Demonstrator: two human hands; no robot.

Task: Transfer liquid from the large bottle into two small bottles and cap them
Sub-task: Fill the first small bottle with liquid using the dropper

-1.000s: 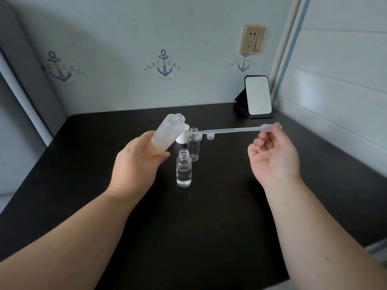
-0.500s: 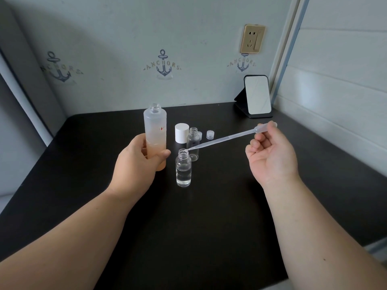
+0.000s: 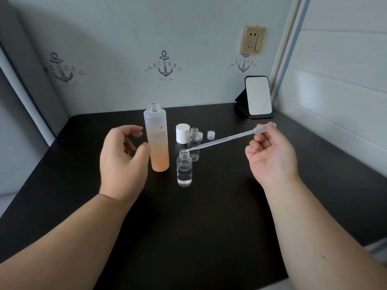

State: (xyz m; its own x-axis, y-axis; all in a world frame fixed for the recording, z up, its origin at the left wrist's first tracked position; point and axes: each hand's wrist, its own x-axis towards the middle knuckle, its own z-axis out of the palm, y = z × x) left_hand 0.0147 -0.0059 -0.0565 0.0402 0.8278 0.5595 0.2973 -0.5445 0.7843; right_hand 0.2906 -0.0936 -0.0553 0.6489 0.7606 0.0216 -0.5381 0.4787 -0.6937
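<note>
Standing upright and uncapped on the black table [image 3: 209,227], the large bottle [image 3: 157,139] is frosted plastic, orange-tinted through its lower part, with a small red-marked label near its shoulder too blurred to read; just right of it stands a small clear bottle [image 3: 184,170] about half full of clear liquid, a second small bottle [image 3: 194,144] behind it, then a white cap [image 3: 182,132] and a tiny cap [image 3: 211,135]. The right hand [image 3: 272,155] pinches the bulb of a plastic pipette [image 3: 222,139] whose tip rests at the near bottle's mouth, while the left hand [image 3: 121,158] hangs relaxed beside the large bottle, holding nothing. Anchor decals [image 3: 165,65] on the wall read "ANCHORS".
</note>
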